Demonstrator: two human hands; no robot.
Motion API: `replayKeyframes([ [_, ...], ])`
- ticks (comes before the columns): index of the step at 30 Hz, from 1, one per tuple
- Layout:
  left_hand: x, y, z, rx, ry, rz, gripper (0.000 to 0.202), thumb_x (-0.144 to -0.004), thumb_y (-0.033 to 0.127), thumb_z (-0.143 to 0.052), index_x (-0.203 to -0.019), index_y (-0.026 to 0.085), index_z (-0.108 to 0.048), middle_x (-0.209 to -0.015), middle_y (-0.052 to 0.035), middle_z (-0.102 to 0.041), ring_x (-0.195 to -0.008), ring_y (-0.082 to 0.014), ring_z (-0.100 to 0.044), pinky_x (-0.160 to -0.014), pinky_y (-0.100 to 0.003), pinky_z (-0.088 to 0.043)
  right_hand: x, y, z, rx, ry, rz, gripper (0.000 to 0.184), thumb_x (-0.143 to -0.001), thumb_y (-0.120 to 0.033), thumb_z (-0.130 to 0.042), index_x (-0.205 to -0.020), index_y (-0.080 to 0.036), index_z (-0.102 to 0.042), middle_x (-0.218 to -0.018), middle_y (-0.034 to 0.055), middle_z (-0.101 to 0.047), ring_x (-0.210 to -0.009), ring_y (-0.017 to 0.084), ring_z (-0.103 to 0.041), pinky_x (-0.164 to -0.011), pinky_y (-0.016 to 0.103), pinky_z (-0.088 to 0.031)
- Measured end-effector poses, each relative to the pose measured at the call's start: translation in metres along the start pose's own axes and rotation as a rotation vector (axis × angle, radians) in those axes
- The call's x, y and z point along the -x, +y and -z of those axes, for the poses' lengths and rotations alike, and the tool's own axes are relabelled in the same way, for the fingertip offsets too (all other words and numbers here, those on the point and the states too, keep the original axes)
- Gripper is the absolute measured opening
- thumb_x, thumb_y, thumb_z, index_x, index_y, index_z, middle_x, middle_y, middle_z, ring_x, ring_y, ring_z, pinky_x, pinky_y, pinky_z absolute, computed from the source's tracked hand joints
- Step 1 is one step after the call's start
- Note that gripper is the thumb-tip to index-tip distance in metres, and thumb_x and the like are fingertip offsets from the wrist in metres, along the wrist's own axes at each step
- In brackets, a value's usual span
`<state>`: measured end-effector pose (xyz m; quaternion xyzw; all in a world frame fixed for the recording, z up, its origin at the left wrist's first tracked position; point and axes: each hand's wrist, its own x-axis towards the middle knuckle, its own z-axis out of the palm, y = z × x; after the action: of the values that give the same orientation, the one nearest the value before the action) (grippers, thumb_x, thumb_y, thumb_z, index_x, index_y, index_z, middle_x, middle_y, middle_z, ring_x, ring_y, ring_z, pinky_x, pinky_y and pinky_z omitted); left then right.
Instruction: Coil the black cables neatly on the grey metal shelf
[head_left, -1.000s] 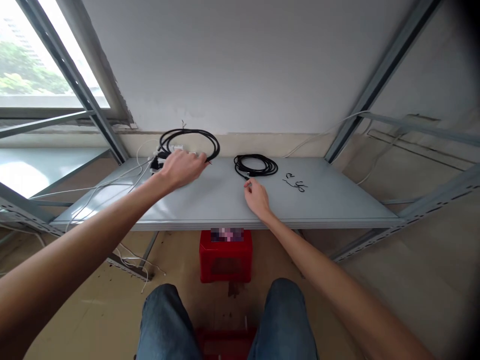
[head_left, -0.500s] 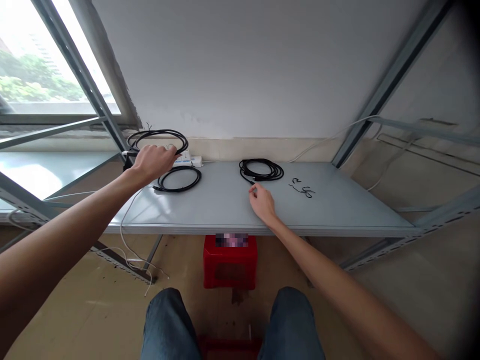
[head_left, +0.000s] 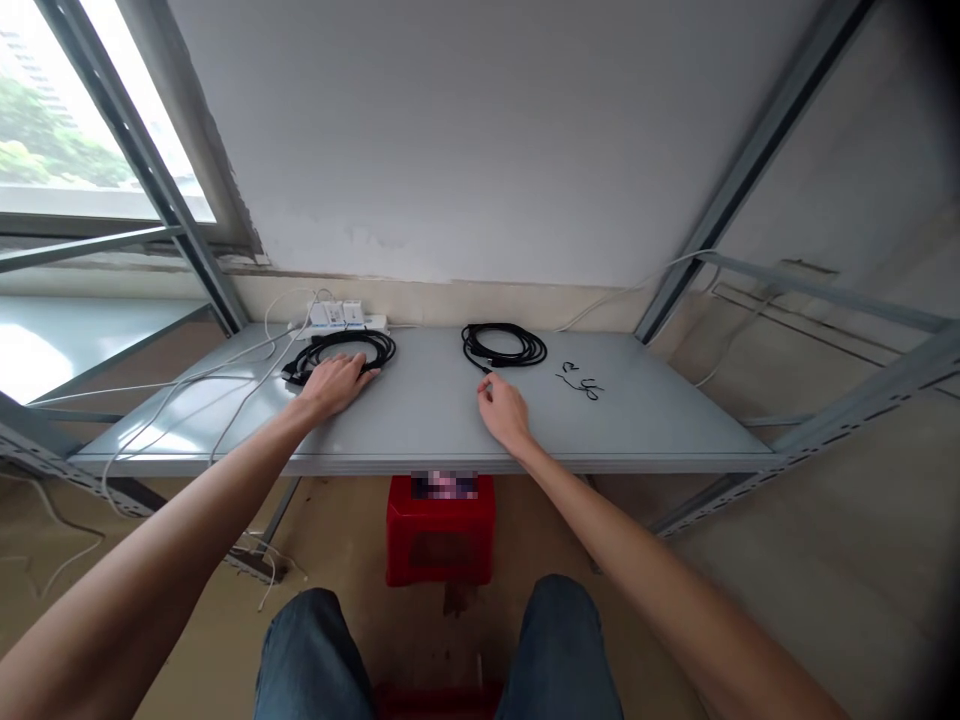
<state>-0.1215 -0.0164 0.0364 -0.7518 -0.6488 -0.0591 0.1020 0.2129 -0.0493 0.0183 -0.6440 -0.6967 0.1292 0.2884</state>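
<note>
My left hand (head_left: 336, 385) is on the near edge of a coiled black cable (head_left: 384, 345) at the left of the shelf, its fingers bent over the strands and its thumb pointing right. This coil lies on top of another black coil, and the two are hard to tell apart. Right of the middle rests another coiled black cable (head_left: 536, 345). Its loose end reaches toward me, and my right hand (head_left: 504, 408) pinches it at the fingertips, with the wrist low over the shelf. Several short black ties (head_left: 589, 388) lie to the right.
A white power strip (head_left: 375, 322) with plugs stands by the wall behind the left coil. Thin white cords (head_left: 247, 400) cross the left side of the grey shelf (head_left: 420, 430). Metal posts (head_left: 679, 265) frame both ends. A red stool (head_left: 441, 515) stands underneath.
My left hand has lowered the raised black coil onto the other coil at the left. The right hand keeps its pinch at the cable end. The view has shifted slightly.
</note>
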Motion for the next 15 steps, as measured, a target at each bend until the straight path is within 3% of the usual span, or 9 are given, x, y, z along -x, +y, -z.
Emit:
replayKeyframes([
  [3, 0.002, -0.001, -0.007, 0.002, 0.021, -0.040, 0.047, -0.107, 0.051, -0.031, -0.115, 0.017, -0.064, -0.121, -0.0216, -0.071, -0.121, -0.0378, -0.063, -0.101, -0.045, -0.047, -0.001, 0.000, 0.000, -0.003, -0.013, 0.003, 0.022, -0.098, -0.014, -0.050, -0.106, -0.023, -0.068, -0.085, 0.0036, -0.073, -0.079, 0.021, -0.064, -0.064, 0.028, -0.032],
  [8, 0.001, 0.000, -0.013, 0.007, -0.013, -0.021, 0.044, -0.106, 0.046, -0.032, -0.119, 0.018, -0.063, -0.127, -0.0214, -0.064, -0.125, -0.0391, -0.059, -0.103, -0.049, -0.048, -0.001, 0.002, 0.000, 0.005, -0.013, 0.003, 0.021, -0.098, -0.015, -0.049, -0.105, -0.023, -0.067, -0.085, 0.0031, -0.072, -0.081, 0.021, -0.066, -0.065, 0.028, -0.033],
  [13, -0.006, 0.000, 0.000, 0.071, -0.096, 0.075, 0.042, -0.098, 0.041, -0.048, -0.129, 0.016, -0.063, -0.138, -0.0236, -0.058, -0.135, -0.0425, -0.052, -0.109, -0.053, -0.047, -0.004, 0.004, -0.002, -0.034, 0.021, -0.008, 0.026, -0.099, -0.015, -0.045, -0.115, -0.023, -0.065, -0.085, 0.0027, -0.070, -0.078, 0.021, -0.064, -0.066, 0.028, -0.037],
  [15, -0.006, 0.010, 0.009, 0.142, -0.115, 0.143, 0.056, -0.090, 0.034, -0.058, -0.143, 0.015, -0.056, -0.150, -0.0240, -0.050, -0.141, -0.0441, -0.047, -0.112, -0.056, -0.046, -0.010, 0.004, -0.005, -0.052, 0.106, 0.032, 0.031, -0.100, -0.014, -0.042, -0.124, -0.021, -0.061, -0.095, 0.0056, -0.072, -0.085, 0.022, -0.065, -0.070, 0.030, -0.042],
])
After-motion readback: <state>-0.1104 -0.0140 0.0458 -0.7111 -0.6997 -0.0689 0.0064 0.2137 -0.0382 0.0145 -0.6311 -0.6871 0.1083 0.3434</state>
